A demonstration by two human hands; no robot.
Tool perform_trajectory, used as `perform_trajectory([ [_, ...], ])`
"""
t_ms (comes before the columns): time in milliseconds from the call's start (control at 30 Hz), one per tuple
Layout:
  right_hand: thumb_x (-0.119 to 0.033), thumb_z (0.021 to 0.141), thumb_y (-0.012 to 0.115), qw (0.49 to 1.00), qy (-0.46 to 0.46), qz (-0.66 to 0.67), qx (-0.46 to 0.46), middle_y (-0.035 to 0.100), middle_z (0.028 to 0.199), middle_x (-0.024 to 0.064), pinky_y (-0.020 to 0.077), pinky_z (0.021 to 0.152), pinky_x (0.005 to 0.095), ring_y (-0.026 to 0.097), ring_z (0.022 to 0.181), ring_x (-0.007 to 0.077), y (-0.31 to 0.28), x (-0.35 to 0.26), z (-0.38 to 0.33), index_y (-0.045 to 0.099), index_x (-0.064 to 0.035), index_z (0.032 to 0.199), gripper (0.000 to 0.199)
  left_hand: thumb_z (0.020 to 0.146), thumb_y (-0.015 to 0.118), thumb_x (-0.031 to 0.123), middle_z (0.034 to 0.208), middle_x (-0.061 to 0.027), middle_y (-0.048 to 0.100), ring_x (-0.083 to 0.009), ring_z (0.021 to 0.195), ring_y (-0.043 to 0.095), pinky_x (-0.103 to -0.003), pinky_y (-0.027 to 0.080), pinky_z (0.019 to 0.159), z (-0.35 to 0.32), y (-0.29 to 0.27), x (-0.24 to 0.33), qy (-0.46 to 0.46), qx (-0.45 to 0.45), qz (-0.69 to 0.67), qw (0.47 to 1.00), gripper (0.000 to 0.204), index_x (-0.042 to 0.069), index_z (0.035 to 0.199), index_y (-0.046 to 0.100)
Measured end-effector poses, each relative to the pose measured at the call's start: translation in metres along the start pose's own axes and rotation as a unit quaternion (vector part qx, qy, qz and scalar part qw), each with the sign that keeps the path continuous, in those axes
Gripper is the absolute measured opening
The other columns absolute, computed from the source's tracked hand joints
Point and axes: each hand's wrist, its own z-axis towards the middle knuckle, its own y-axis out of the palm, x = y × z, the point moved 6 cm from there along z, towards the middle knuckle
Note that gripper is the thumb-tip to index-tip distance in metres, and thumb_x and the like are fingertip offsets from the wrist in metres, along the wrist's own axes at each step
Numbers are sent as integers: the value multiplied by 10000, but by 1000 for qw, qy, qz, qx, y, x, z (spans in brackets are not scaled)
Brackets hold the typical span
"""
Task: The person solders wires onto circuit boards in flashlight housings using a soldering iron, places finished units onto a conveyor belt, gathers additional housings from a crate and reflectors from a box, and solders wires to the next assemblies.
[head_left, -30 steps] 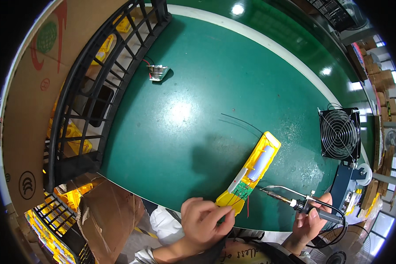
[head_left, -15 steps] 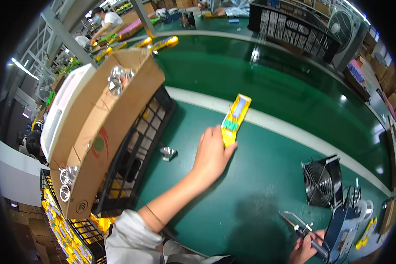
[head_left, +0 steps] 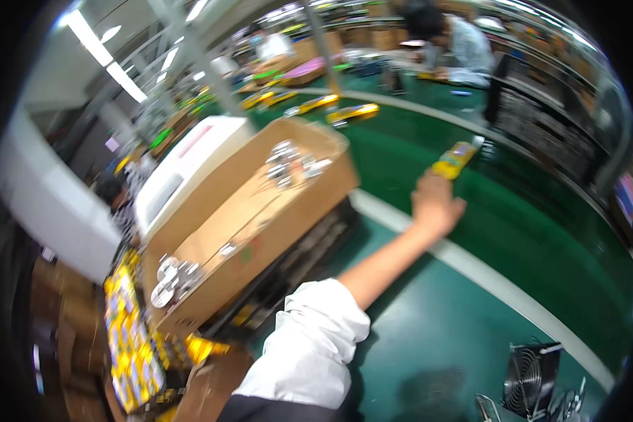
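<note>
My left hand (head_left: 436, 204) reaches out over the green belt (head_left: 513, 211) beyond the pale edge strip of the workbench (head_left: 415, 337). Its fingers are closed on the near end of a yellow plastic housing (head_left: 451, 162), which points away toward the far right. Motion blurs the housing, so its inner parts are hard to make out. Only the bent metal tube of the soldering iron (head_left: 487, 406) shows at the lower edge. My right hand is out of view.
Left of my arm, a cardboard box (head_left: 288, 218) holds shiny lamp reflectors (head_left: 285, 165) and rests on a black crate. Several yellow housings (head_left: 355, 112) lie farther along the belt. A small black fan (head_left: 524, 380) stands lower right. A co-worker (head_left: 464, 46) sits across the belt.
My left hand has carried the yellow housing forward and right, from the bench edge to over the belt. The view has swung left, and my right hand has gone out of it.
</note>
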Motion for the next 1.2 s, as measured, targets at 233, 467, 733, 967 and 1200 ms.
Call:
perform_trajectory([
  [233, -192, 823, 568, 990, 39, -81, -106, 540, 767, 143, 409, 488, 278, 501, 620, 192, 14, -5, -3, 488, 35, 970, 282, 767, 622, 137, 954, -128, 569, -266, 881, 562, -347, 440, 778, -254, -245, -13, 87, -62, -192, 976, 351, 39, 1093, 532],
  [467, -142, 814, 549, 979, 40, -6, -200, 512, 687, 109, 377, 447, 251, 461, 545, 157, 43, 1, -8, 457, 3, 886, 186, 823, 563, 191, 918, -203, 592, -336, 886, 563, -399, 450, 772, -454, -513, -185, -350, 239, 326, 845, 268, -24, 982, 575],
  [733, -123, 815, 542, 969, 25, 49, -240, 503, 667, 96, 370, 436, 244, 449, 524, 147, 74, -52, -49, 451, -6, 865, 156, 687, 679, 431, 1072, -247, 554, -375, 994, 539, -421, 440, 861, -574, -556, -277, -696, -19, 331, 637, 635, -46, 1073, 516],
  [967, -105, 815, 535, 972, 18, 70, -223, 496, 649, 86, 364, 427, 238, 440, 505, 138, 77, -59, -54, 446, -13, 847, 132, 638, 741, 336, 1131, -206, 540, -367, 1123, 450, -459, 432, 867, -577, -555, -282, -699, 83, 303, 642, 664, -16, 1125, 456],
  [1200, -88, 815, 529, 974, 28, 93, -206, 488, 631, 75, 357, 417, 233, 430, 487, 129, 70, -41, -47, 441, -20, 829, 112, 620, 763, 256, 1120, -230, 479, -389, 991, 524, -415, 462, 838, -559, -544, -275, -630, 6, 428, 648, 615, 25, 1099, 455],
])
